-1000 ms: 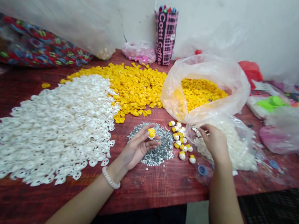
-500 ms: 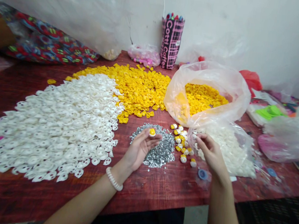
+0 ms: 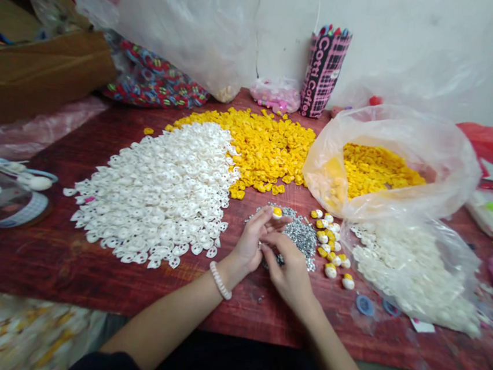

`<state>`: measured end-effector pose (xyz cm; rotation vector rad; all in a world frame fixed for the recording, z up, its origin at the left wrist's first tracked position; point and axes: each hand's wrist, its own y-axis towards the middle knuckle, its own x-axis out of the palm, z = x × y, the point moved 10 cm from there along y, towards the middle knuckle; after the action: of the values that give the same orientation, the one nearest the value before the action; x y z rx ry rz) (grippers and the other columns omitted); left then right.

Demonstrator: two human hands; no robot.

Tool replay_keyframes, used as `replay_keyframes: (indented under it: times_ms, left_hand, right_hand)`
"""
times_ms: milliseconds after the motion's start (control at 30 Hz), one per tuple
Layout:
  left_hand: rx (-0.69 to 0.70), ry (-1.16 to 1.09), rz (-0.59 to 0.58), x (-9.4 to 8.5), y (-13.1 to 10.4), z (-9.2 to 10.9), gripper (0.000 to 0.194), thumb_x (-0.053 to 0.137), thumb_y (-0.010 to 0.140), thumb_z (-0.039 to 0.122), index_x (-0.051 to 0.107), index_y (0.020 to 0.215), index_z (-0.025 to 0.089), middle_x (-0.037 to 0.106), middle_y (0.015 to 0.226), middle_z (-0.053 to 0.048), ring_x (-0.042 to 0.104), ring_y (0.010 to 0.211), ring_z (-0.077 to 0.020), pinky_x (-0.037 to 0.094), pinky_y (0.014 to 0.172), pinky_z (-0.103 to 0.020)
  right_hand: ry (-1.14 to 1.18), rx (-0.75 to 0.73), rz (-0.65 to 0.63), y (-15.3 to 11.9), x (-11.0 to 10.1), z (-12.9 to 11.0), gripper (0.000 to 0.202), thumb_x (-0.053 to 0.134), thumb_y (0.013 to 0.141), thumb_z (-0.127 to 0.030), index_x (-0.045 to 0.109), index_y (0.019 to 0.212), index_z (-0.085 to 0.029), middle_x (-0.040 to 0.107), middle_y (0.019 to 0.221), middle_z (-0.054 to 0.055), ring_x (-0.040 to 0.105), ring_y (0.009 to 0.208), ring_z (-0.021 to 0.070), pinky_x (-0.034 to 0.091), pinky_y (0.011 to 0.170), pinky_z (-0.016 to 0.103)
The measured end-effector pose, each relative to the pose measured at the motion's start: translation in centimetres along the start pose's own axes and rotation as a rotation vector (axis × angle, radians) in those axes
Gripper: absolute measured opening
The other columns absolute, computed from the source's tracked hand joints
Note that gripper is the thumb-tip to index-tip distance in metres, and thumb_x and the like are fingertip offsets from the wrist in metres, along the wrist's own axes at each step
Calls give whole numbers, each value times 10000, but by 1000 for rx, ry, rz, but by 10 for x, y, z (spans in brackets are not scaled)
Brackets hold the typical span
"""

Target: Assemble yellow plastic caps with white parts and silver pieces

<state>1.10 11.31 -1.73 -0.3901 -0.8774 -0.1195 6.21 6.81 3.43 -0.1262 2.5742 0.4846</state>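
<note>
My left hand (image 3: 252, 241) is palm up over the table, holding a small yellow-and-white plastic piece (image 3: 277, 212) at its fingertips. Fingers of my right hand (image 3: 290, 271) are pinched together against the left palm; whatever is between them is too small to make out. Just beyond both hands lies a pile of small silver bits (image 3: 305, 237), partly hidden by them. To the right of that pile are several yellow-and-white pieces (image 3: 331, 270) like the held one. A large heap of white face-shaped pieces (image 3: 154, 193) spreads to the left, touching a heap of yellow pieces (image 3: 271, 147) behind it.
An open plastic bag (image 3: 442, 186) holds more yellow pieces, and a clear bag (image 3: 416, 271) of whitish pieces lies before it. Blue round caps (image 3: 364, 304) are near the front edge. A plaid paper bag (image 3: 324, 73) stands by the wall; a clear pouch (image 3: 5, 196) sits far left.
My right hand has come from the whitish pieces' bag to my left palm. The view has turned left, bringing the clear pouch and a cardboard box further into sight.
</note>
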Motion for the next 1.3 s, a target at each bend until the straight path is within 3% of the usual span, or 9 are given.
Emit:
replay_keyframes:
  times_ms: [233,367,467,600,700,900,1067,1167,1300]
  left_hand:
    - [-19,-3,-56,7,-3,2,224,656,714,364,627,767,149,698,729,-42,666,789,-181,473,773,-291]
    - [18,71,-142,17,-9,6,236,693,691,316,596,861,183,690,745,-17,664,777,-170,482,703,-259]
    - [83,192,-174,18,-9,14,258,703,687,312,571,870,188,685,736,-18,660,736,-159,484,652,-244]
    - [337,592,-170,21,-14,40,271,766,606,202,610,825,180,675,802,-19,648,742,-136,488,683,-229]
    - [405,795,-191,28,-19,42,273,780,581,187,632,811,185,664,825,-16,650,763,-138,495,704,-228]
    - [317,825,-297,32,-18,20,228,746,645,240,593,802,178,655,802,-9,663,772,-143,501,696,-230]
    - [179,694,-243,20,-12,2,251,719,682,277,516,788,173,653,738,5,651,696,-127,473,614,-209]
    - [154,681,-232,21,-14,-4,267,717,682,291,496,774,172,651,722,10,642,683,-123,460,602,-206]
    - [131,752,-242,22,-15,-9,291,720,674,321,481,740,170,642,693,11,630,647,-123,439,573,-209]
  right_hand:
    - [-231,-356,20,-12,1,-22,233,512,852,-111,561,1067,-185,643,1052,95,593,1001,183,504,872,349]
    - [-224,-402,39,-16,-3,-28,306,513,848,-95,556,1130,-206,651,1016,80,594,956,184,510,832,357]
    - [-91,-269,140,-16,-25,-23,272,549,841,-134,604,1083,-245,660,968,54,603,916,181,510,798,353]
    - [150,84,373,-19,-71,8,215,587,831,-196,632,1028,-267,673,958,19,626,876,155,514,764,305]
    - [195,186,347,-15,-84,17,202,609,819,-227,651,1010,-278,684,964,4,631,871,145,508,765,286]
    - [17,56,195,-9,-77,4,242,569,845,-193,653,1050,-290,672,907,12,608,834,145,478,735,295]
    - [-266,-168,121,-16,-70,-17,451,528,837,-112,503,1265,-253,626,973,61,567,890,174,463,762,337]
    - [-404,-251,141,-19,-68,-22,470,577,813,-131,486,1268,-204,625,973,85,565,888,194,471,760,351]
    - [-471,-289,189,-24,-67,-20,344,588,816,-141,545,1156,-181,646,866,69,572,798,185,477,688,322]
